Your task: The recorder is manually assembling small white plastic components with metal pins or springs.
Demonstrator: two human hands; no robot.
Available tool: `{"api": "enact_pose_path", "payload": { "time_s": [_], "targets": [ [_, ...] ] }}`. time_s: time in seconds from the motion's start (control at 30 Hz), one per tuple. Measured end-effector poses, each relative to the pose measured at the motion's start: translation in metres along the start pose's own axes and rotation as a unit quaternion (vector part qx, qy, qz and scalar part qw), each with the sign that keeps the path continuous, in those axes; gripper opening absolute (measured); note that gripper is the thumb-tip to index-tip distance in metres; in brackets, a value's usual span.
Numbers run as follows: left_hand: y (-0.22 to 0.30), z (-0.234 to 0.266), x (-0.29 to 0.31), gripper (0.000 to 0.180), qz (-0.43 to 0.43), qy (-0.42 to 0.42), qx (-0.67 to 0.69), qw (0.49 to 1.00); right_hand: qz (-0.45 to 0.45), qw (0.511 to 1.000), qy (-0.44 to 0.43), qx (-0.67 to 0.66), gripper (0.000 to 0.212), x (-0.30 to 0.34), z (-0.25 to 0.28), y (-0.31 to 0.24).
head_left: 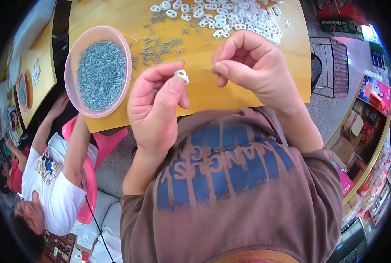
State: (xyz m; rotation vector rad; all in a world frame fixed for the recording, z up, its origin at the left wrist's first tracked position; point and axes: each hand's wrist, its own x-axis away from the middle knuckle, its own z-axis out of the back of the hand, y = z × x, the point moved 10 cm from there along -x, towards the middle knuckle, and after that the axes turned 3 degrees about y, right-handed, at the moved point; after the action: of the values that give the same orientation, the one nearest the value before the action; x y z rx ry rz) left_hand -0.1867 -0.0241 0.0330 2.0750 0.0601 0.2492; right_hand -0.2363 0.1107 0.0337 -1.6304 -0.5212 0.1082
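Note:
Over the near part of the table, my left hand (155, 103) pinches a small white plastic piece with holes (182, 76) between thumb and index finger. My right hand (259, 70) is a little to the right, thumb and index finger pressed together on a thin metal pin (207, 69); its exact shape is too small to make out. The two hands are apart. Just beyond my left hand, loose metal pins (158, 51) lie scattered on the wood. A heap of white two-holed pieces (237, 15) spreads along the far side.
A pink basin (68, 74) full of small metal pins stands at the left of the yellow wooden table (248, 94). Another person (53, 184) in a white shirt sits at the left by a pink chair (89, 193). A wire cage (335, 65) and a shelf of boxes are right of the table.

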Motion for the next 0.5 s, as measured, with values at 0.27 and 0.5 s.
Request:
{"api": "enact_pose_path", "payload": {
  "time_s": [0.27, 0.5],
  "targets": [
    [0.018, -0.041, 0.006, 0.022, 0.004, -0.075, -0.030, 0.997, 0.009, 0.982, -0.063, -0.180, 0.014, 0.017, -0.014, -0.017],
    [0.012, -0.044, 0.008, 0.018, 0.027, -0.067, -0.025, 0.997, 0.025, 0.979, -0.083, -0.187, 0.014, 0.021, -0.015, -0.021]
  ]
}}
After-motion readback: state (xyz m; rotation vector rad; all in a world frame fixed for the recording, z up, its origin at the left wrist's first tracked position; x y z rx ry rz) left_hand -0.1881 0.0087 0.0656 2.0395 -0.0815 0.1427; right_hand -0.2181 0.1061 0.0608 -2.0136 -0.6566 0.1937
